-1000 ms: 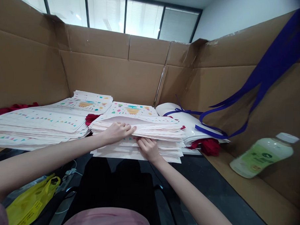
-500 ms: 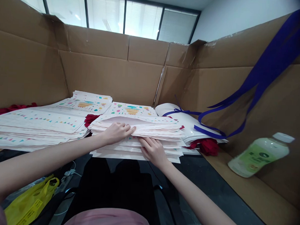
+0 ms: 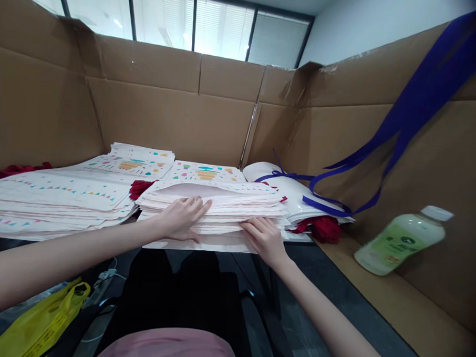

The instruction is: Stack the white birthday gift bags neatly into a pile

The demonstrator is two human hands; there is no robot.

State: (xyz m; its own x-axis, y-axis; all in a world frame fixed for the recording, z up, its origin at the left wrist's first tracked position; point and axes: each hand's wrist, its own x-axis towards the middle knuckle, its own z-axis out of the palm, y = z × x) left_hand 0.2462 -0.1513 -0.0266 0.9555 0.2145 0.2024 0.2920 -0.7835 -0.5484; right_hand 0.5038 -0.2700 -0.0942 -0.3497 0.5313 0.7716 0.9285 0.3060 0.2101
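A thick stack of pale pink printed paper sheets (image 3: pixel 237 202) lies in front of me on the work surface. My left hand (image 3: pixel 181 218) rests on the stack's near edge, fingers laid over the upper sheets and thumb below, gripping them. My right hand (image 3: pixel 265 240) is at the stack's lower right front edge, fingers tucked into the sheets there. The top sheet bulges up slightly in the middle.
A wider pile of patterned sheets (image 3: pixel 59 197) lies at the left, more patterned sheets (image 3: pixel 204 173) behind. White sheets with blue ribbon (image 3: pixel 311 200) and red fabric (image 3: pixel 326 228) sit right. A pale green bottle (image 3: pixel 401 241) leans on the cardboard wall (image 3: pixel 173 118). A yellow bag (image 3: pixel 38 325) hangs low left.
My right hand slid to the right along the stack's front edge. The upper sheets settled lower, closing the gap. My left hand stayed on top.
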